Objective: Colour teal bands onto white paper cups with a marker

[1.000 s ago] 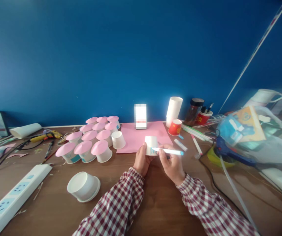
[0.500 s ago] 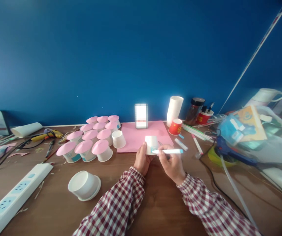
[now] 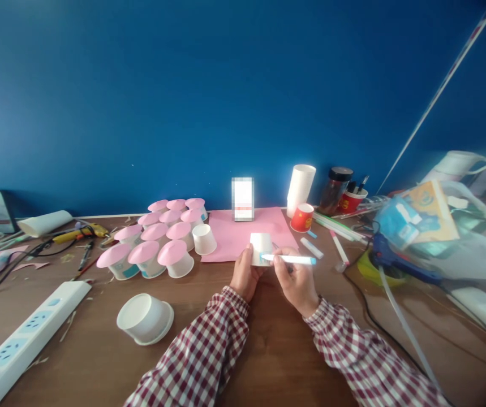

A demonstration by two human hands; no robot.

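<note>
A white paper cup [image 3: 260,243] is gripped in my left hand [image 3: 245,276], over the front edge of a pink paper sheet [image 3: 226,232]. My right hand [image 3: 297,282] is closed around a white marker pen [image 3: 293,259] with a blue end. The pen's tip touches the cup's side, where a small light-blue mark shows. On the sheet's left edge stands another white cup [image 3: 204,240], upside down. Several white cups topped with pink paper cones [image 3: 175,252] stand in rows to the left. Right of the sheet lies the marker's likely cap, small and blue [image 3: 312,234].
A phone [image 3: 243,199] with a blurred screen stands at the back. Stacked white cups [image 3: 301,189], a red cup [image 3: 302,217] and a dark jar [image 3: 336,191] are right of it. A power strip [image 3: 34,333] and a white tub [image 3: 145,318] lie front left; a blue glue gun [image 3: 404,265] lies right.
The marker's tip has shifted slightly up and left on the cup's side, and my right hand moved a little with it. The cup stays in my left hand.
</note>
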